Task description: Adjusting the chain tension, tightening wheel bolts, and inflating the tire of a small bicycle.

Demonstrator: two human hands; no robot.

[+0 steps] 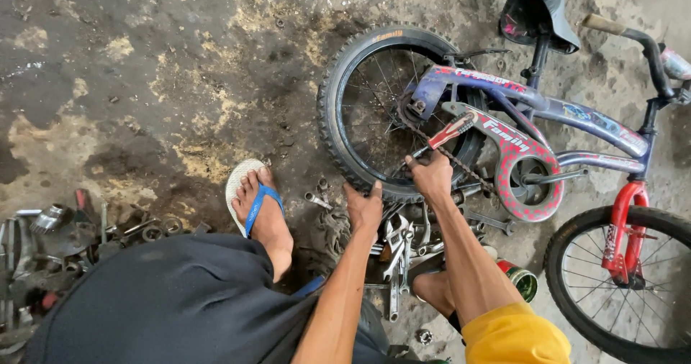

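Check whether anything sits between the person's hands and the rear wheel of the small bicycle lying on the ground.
Nothing visible does. The left hand already rests on the black knobby rear tyre, and the right hand holds a red-handled tool against the rusty chain beside the spokes. The loose metal wrenches lie below, beside the forearms.

The small blue-framed child's bicycle (533,112) lies on the stained concrete floor (144,83). Left of its rear wheel rests a sandalled foot (260,216); nearer the viewer lies a heap of steel wrenches (403,252), with a red-and-green tin can (520,278) to their right.
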